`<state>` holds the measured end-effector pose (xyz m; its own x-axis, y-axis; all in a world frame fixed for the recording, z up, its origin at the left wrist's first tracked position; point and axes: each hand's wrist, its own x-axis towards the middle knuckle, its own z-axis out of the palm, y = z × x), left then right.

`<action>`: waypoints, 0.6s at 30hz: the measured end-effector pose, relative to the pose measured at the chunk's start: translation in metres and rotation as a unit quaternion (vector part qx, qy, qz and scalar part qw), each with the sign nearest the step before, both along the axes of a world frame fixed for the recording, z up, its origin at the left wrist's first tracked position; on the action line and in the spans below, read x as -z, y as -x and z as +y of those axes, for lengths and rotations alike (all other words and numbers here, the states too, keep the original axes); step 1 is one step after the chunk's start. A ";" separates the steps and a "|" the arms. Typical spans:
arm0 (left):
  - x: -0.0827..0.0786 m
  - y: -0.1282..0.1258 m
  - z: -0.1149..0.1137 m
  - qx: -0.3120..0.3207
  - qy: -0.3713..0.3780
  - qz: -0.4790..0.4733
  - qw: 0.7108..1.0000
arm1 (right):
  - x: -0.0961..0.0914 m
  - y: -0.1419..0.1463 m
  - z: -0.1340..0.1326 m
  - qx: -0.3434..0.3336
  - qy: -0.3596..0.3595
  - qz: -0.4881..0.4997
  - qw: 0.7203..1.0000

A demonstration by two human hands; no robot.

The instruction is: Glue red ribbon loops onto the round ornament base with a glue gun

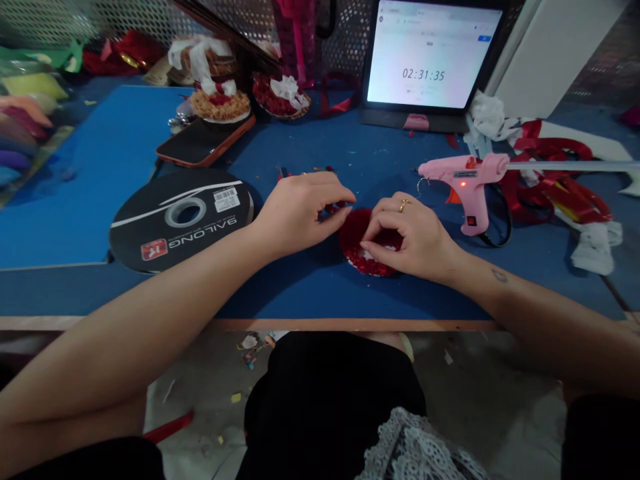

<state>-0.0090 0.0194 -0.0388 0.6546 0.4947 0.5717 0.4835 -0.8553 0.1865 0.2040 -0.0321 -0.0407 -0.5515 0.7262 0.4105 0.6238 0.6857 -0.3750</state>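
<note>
On the blue table near its front edge lies a small round red fuzzy ornament (356, 227) with white bits in its middle. My right hand (413, 237), with a gold ring, is over its right side. Thumb and index finger of that hand are pinched together at the ornament's middle; what is between them is too small to make out. Just left of the ornament is my left hand (307, 213), fingers curved and thumb apart from the index finger, with nothing visible between them. A pink glue gun (473, 183) lies to the right, its orange light on.
A black ribbon spool (135, 230) and a dark phone (200, 143) are at left. Behind are a straw-coloured wreath ornament (220, 107), a red ornament with white ribbon (280, 100) and a tablet (430, 60) showing a timer. Red ribbon (530, 193) lies tangled at right.
</note>
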 end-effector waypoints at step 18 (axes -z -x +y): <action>0.001 0.000 0.001 0.014 0.003 -0.008 1.000 | -0.008 -0.003 0.000 -0.013 0.010 -0.034 0.999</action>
